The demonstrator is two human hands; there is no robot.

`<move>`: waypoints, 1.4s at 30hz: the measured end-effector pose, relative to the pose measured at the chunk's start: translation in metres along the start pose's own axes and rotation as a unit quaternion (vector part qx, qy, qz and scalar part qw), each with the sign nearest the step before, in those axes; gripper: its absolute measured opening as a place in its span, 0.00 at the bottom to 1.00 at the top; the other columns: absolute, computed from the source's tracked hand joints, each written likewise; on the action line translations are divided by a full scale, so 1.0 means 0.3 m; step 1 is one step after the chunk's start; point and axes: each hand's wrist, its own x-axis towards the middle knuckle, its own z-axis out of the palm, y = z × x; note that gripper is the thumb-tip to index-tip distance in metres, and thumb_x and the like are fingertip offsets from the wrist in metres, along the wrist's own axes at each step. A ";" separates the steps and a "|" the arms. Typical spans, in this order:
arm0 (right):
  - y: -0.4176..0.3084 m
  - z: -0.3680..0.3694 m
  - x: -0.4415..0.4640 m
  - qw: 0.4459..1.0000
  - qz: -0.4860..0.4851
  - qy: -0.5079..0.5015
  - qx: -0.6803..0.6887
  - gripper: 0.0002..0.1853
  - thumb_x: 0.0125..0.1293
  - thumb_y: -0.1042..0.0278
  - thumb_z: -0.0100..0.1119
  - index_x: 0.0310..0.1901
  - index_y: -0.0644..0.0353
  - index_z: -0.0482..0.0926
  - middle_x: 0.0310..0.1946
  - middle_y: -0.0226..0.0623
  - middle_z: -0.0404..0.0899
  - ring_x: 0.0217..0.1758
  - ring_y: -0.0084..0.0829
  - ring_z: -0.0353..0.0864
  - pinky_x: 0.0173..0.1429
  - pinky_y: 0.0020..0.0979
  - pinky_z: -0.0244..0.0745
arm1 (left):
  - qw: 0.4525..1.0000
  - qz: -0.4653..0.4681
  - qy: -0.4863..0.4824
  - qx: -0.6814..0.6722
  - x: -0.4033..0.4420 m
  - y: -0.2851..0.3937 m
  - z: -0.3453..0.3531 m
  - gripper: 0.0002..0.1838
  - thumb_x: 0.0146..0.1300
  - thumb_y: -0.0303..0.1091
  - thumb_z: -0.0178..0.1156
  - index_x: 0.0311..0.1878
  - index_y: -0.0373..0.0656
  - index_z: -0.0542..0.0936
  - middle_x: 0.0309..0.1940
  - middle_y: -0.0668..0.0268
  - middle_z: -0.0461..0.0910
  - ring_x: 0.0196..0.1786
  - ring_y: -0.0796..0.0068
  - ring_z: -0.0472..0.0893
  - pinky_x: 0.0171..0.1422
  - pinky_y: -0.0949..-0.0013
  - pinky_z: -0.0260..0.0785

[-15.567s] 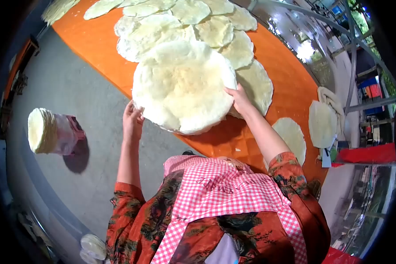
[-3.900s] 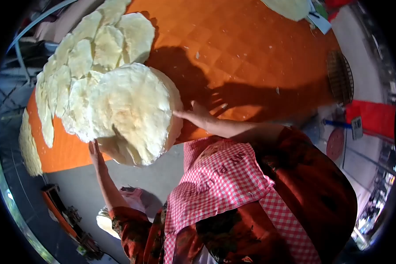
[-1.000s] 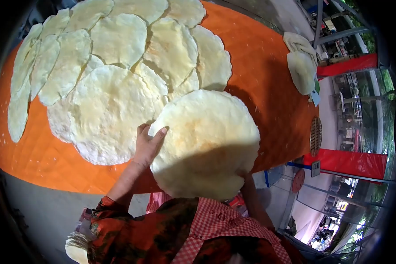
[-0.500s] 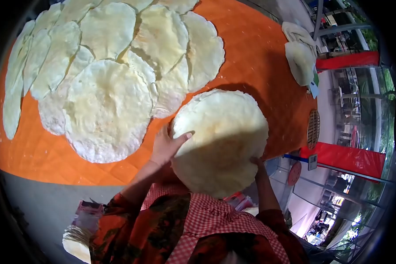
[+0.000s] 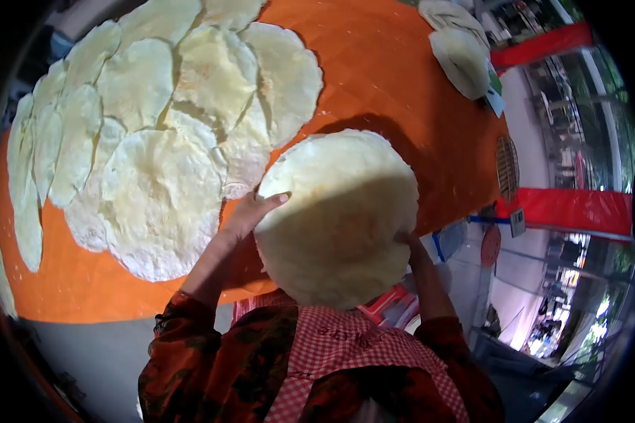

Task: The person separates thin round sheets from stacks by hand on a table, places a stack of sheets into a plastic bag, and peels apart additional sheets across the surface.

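Between my two hands is a thick round stack of thin flatbreads, tilted at the near edge of the orange-covered table. My left hand grips its left rim, thumb on top and fingers hidden beneath. At the lower right rim my right hand holds on; it lies in shadow, its fingers mostly hidden. Left of the stack, a large pale flatbread with a floury edge lies on top of other overlapping flatbreads.
The orange tablecloth covers the table. Folded cloths lie at its far right corner. A round wire rack sits by the right edge. Red panels and a metal frame stand beyond. Below the table is grey floor.
The view has shifted, so the table and the spread flatbreads appear turned and lower on the left. Both hands keep their hold on the stack, which appears slightly further left.
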 end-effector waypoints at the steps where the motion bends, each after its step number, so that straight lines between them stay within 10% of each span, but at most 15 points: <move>1: -0.006 0.005 0.001 1.000 0.005 -0.001 0.007 0.42 0.50 0.66 0.67 0.68 0.60 0.60 0.61 0.40 0.70 0.61 0.40 0.73 0.63 0.42 0.72 | 1.000 0.006 -0.015 -0.016 0.012 -0.013 -0.002 0.45 0.52 0.57 0.68 0.64 0.32 0.67 0.55 0.56 0.76 0.57 0.68 0.74 0.62 0.66 0.66; 9: -0.053 0.077 -0.042 1.000 -0.006 0.010 0.000 0.40 0.53 0.62 0.67 0.67 0.60 0.62 0.61 0.40 0.71 0.62 0.38 0.72 0.66 0.41 0.69 | 0.996 -0.003 -0.085 -0.012 0.040 -0.069 -0.041 0.34 0.58 0.46 0.65 0.62 0.35 0.69 0.48 0.64 0.78 0.49 0.75 0.77 0.56 0.72 0.68; 20: -0.053 0.074 -0.089 0.999 0.035 0.013 0.003 0.34 0.51 0.56 0.71 0.60 0.57 0.73 0.52 0.37 0.79 0.56 0.32 0.77 0.59 0.37 0.74 | 0.985 -0.055 -0.143 -0.078 0.010 -0.061 0.029 0.31 0.70 0.53 0.45 0.66 0.38 0.66 0.61 0.56 0.71 0.62 0.58 0.71 0.66 0.54 0.63; 24: 0.035 0.020 -0.095 0.986 -0.148 -0.008 0.072 0.35 0.49 0.60 0.72 0.60 0.60 0.72 0.54 0.38 0.77 0.56 0.35 0.77 0.61 0.36 0.70 | 0.981 0.054 -0.185 -0.024 0.031 -0.004 0.017 0.36 0.67 0.57 0.47 0.68 0.39 0.62 0.64 0.54 0.66 0.64 0.52 0.68 0.65 0.49 0.64; 32: 0.214 -0.387 -0.613 0.925 -0.272 0.062 0.258 0.40 0.44 0.65 0.75 0.62 0.62 0.69 0.54 0.40 0.77 0.55 0.35 0.78 0.59 0.37 0.74 | 0.975 0.020 -0.189 0.118 -0.117 0.211 0.901 0.41 0.62 0.59 0.52 0.69 0.38 0.61 0.66 0.54 0.64 0.64 0.51 0.67 0.63 0.48 0.65; 42: 1.028 -1.206 -1.336 0.816 -0.319 0.309 0.371 0.32 0.51 0.71 0.71 0.59 0.64 0.72 0.52 0.36 0.78 0.53 0.28 0.78 0.60 0.34 0.73 | 0.910 -0.094 -0.358 0.189 -0.024 -0.329 2.252 0.33 0.61 0.39 0.59 0.68 0.38 0.61 0.60 0.52 0.70 0.59 0.54 0.74 0.60 0.52 0.72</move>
